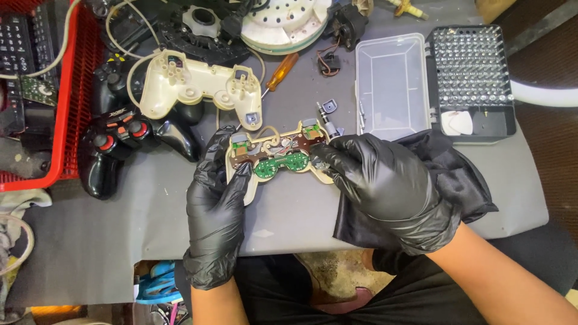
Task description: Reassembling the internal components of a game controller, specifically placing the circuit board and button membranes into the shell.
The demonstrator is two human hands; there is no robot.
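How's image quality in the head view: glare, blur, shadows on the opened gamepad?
Head view: even overhead light, only soft shadows under the hands; bright sheen on the black gloves, strongest on the right hand; the opened gamepad with its green circuit board is sharp, no motion blur; left hand covers its left grip; the bit case sparkles with small highlights; mild wide-angle stretch at the edges.

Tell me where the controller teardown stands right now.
Done: the cream shell half is off and lies on the mat, an orange-handled screwdriver beside it. In hand: the left hand and right hand both grip the opened controller, its boards exposed. Left: the boards still sit in the lower shell; the clear tray looks empty.
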